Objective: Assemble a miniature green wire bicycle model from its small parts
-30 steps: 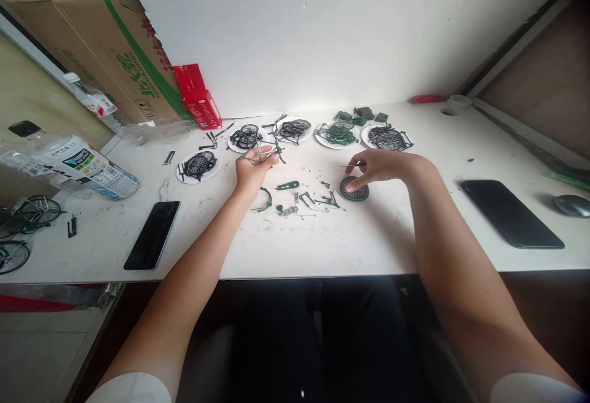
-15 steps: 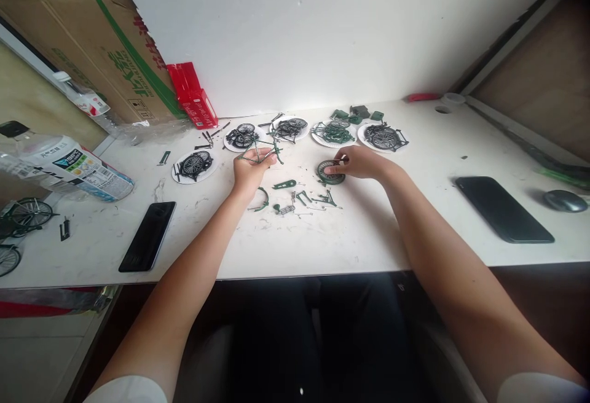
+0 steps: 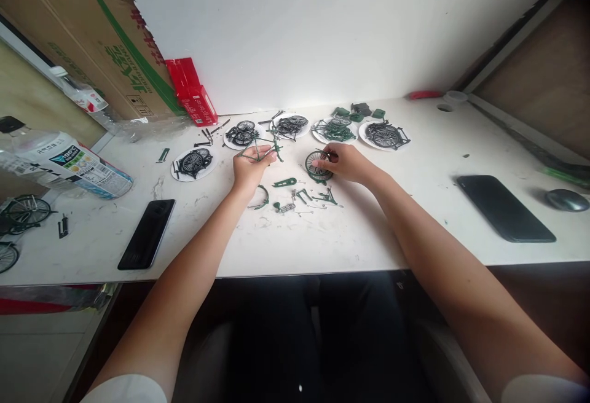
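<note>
My left hand (image 3: 250,168) is closed on a small green model bicycle frame (image 3: 278,147), held above the table. To its right, my right hand (image 3: 345,162) pinches a miniature spoked wheel (image 3: 318,166) with a green rim, its thumb across the spokes. Between and below the hands lie loose green pieces: a chain guard (image 3: 285,182), a curved mudguard (image 3: 260,197) and several tiny parts (image 3: 304,196). White paper plates behind the hands carry more bicycle parts, among them green ones (image 3: 334,129) and black ones (image 3: 384,135).
A phone (image 3: 147,234) lies at left, near a large bottle (image 3: 74,163) and assembled model bicycles (image 3: 25,212). A red box (image 3: 193,99) stands before a cardboard carton (image 3: 87,46). At right are a dark flat slab (image 3: 506,207) and a computer mouse (image 3: 566,200).
My right hand has moved left with the wheel, lifting and tilting it up so more of its face shows. My left hand stays nearly in place with the bicycle frame.
</note>
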`<state>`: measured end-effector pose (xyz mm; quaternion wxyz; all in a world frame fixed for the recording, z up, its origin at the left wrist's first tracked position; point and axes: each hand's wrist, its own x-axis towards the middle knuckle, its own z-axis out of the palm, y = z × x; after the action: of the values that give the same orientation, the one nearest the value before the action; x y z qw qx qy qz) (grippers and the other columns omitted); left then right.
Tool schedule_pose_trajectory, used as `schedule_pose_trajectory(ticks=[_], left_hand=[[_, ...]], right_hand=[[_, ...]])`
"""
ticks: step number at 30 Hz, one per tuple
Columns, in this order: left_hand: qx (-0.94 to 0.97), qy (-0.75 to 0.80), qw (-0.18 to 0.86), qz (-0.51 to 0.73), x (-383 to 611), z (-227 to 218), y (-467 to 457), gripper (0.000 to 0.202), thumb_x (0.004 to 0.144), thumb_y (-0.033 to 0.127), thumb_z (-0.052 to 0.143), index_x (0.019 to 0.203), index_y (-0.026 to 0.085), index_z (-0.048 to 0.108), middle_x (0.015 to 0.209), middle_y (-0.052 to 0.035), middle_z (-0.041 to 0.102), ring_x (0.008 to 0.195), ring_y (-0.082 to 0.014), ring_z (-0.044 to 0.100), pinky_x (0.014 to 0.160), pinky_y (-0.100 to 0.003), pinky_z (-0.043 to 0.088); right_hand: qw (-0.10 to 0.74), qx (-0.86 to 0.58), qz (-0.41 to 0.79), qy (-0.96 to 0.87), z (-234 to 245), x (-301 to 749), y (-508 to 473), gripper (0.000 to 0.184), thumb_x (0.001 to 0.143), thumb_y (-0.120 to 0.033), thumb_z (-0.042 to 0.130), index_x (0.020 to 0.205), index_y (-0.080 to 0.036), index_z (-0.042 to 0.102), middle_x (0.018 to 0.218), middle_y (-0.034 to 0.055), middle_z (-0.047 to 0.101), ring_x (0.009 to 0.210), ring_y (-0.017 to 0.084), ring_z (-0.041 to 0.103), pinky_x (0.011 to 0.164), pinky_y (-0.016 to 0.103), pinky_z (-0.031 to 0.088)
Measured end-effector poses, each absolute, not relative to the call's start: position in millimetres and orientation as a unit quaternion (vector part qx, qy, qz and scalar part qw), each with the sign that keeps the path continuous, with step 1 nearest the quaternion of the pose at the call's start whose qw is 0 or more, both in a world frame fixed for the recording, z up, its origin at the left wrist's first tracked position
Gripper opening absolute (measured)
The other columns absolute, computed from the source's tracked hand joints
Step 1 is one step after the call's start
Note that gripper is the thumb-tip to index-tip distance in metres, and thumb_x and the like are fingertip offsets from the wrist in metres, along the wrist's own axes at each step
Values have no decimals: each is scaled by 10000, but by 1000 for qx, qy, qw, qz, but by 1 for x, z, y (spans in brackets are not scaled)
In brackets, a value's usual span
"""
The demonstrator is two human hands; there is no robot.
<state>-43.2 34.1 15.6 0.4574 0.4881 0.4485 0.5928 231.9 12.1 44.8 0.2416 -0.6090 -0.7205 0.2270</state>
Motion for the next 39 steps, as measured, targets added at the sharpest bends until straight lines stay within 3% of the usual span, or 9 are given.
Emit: schedule_pose_trajectory(ticks=[7, 13, 18, 21, 27, 33, 39], left_hand=[[473, 459, 495, 566, -43, 20, 29, 640, 571, 418, 1032, 1107, 157, 801, 1043, -131, 834, 989, -262, 793, 886, -360, 580], [446, 438, 545, 559, -47, 18, 33, 662, 586, 411, 1037, 1151, 170, 791, 1018, -112, 834, 1007, -250, 801, 946, -362, 562], [424, 412, 566, 574, -47, 18, 33, 627, 596, 369, 1039, 1136, 172, 787, 1018, -100, 828, 988, -243, 811, 980, -372, 556], [427, 407, 566, 575, -47, 18, 33, 609, 599, 364, 1038, 1123, 171, 796, 1016, -97, 828, 971, -237, 811, 986, -377, 559], [430, 409, 558, 581, -47, 17, 34, 575, 600, 368, 1039, 1090, 177, 808, 996, -91, 831, 956, -230, 806, 993, -387, 566], [437, 416, 554, 573, -46, 20, 30, 575, 609, 373, 1039, 1083, 159, 794, 981, -103, 829, 952, -243, 810, 995, -413, 579], [441, 414, 560, 566, -45, 19, 30, 604, 620, 380, 1039, 1122, 156, 789, 978, -103, 825, 993, -248, 808, 1043, -435, 579]], right_hand=[[342, -563, 211, -722, 42, 226, 14, 332, 1027, -487, 599, 847, -209, 580, 696, 13, 531, 660, 174, 433, 651, 339, 326], [446, -510, 280, -680, 37, 214, 11, 259, 938, -440, 723, 991, -199, 645, 782, 16, 605, 635, 147, 432, 623, 313, 343], [458, -493, 234, -702, 34, 203, 2, 165, 895, -338, 750, 961, -191, 717, 612, -65, 398, 577, 122, 308, 601, 298, 292], [456, -487, 232, -708, 32, 199, -2, 136, 873, -314, 756, 913, -185, 740, 587, -73, 367, 566, 112, 267, 582, 290, 255], [478, -466, 236, -706, 30, 195, -4, 187, 873, -363, 775, 845, -183, 735, 593, -51, 435, 563, 108, 277, 565, 289, 240], [495, -457, 238, -700, 33, 190, -9, 405, 888, -581, 800, 807, -197, 696, 604, -32, 479, 561, 112, 288, 549, 291, 244], [484, -453, 241, -709, 33, 185, -12, 477, 866, -655, 810, 778, -213, 652, 563, -53, 420, 553, 111, 276, 543, 289, 239]])
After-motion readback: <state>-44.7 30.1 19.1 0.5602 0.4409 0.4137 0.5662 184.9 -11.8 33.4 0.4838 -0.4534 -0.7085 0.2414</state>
